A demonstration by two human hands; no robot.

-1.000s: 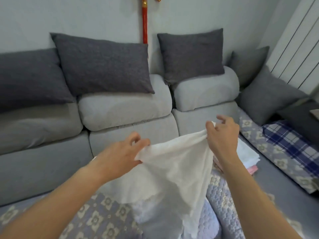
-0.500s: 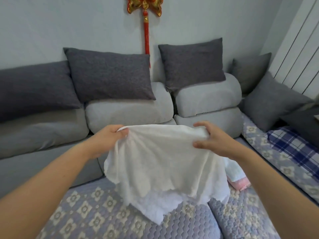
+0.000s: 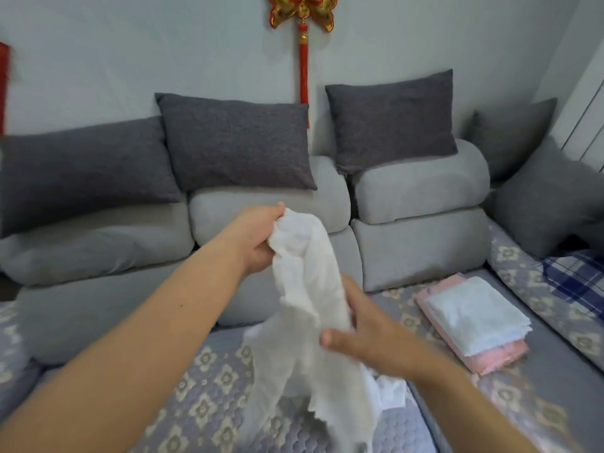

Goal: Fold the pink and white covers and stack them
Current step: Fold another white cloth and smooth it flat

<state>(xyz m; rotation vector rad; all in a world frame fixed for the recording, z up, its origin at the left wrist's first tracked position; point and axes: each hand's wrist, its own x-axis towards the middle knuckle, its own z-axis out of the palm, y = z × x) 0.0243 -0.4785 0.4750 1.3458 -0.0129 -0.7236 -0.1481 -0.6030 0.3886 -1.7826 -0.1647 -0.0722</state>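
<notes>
White cover (image 3: 304,289) hangs bunched above the sofa seat (image 3: 202,387). Left hand (image 3: 261,237) grips its top; right hand (image 3: 362,328) grasps its middle. Folded stack (image 3: 474,322) lies to the right. No legible writing.

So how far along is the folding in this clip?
Done: a folded stack sits on the quilted mat to the right, white covers on top of pink ones. In hand: a white cover hangs bunched and unfolded, its top in the left hand, the right hand lower on it. Left: fold it and add it to the stack. More white fabric lies beneath; whether that is another cover is unclear.
</notes>
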